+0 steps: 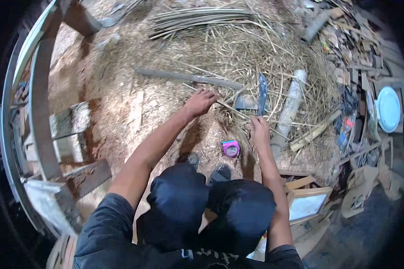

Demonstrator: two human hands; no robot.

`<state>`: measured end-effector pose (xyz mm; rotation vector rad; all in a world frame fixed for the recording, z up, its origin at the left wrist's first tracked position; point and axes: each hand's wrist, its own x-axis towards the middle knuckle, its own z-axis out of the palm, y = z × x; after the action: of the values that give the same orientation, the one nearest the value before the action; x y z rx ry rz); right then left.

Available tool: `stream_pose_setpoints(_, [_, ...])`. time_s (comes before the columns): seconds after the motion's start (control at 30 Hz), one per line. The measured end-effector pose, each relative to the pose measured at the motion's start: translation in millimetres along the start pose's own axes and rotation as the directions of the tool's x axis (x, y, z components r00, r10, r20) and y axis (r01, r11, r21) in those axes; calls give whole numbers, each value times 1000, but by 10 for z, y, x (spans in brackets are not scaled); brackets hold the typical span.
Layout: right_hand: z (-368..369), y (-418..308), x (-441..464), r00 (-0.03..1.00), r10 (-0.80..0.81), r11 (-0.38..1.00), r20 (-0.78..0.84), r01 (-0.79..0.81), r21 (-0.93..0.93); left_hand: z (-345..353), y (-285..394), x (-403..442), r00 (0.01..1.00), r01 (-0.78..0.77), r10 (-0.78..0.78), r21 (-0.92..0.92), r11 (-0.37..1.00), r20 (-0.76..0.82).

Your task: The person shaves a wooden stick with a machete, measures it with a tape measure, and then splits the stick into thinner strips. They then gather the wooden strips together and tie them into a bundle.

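My left hand (201, 102) is closed around a thin bamboo strip (231, 109), which runs slantwise toward my right hand. In my right hand (259, 131) is a machete (262, 92), its dark blade pointing away from me; the fingers wrap its handle, which is mostly hidden. The strip's far end reaches close to the blade's base; whether they touch I cannot tell. Just beyond my hands lies a long grey pole (188, 77), with a flat dark metal piece (247, 102) near its right end. A pink tape measure (230, 148) rests on the ground between my forearms.
Dry shavings (238, 54) cover the ground ahead, with a bundle of long strips (202, 19) behind. Right stand a thick pole section (294, 98), a bamboo piece (316, 130), a framed panel (307, 206) and a light-blue plate (388, 110). Concrete blocks (69, 130) and a metal frame (42, 107) are left.
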<state>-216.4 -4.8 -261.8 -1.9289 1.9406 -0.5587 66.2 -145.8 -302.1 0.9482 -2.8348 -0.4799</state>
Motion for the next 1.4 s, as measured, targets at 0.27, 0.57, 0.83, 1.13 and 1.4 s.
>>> stream_pose_setpoints(0.27, [-1492,-928,433,971,-229,973,68,227,35,-1660,436,-287,989,119,-117,-21,993,91])
stream_pose_setpoints(0.57, [-2886,-1764,1203,921,-337,926,197,362,-107,-3594,681,-140,977,210,-208,-33,977,41])
stream_pose_setpoints(0.83, [-3108,-2142,1826,876,-253,916,411,353,-189,-4167,305,-58,980,188,-191,-56,981,-61])
stream_pose_setpoints(1.13, [-2418,-2452,2582,843,-259,904,472,384,-190,-3783,-579,-249,951,306,-297,-146,941,80])
stream_pose_setpoints(1.4, [-1955,-2788,3812,811,-184,895,555,371,-246,-4033,-1754,206,900,424,-386,-203,883,202])
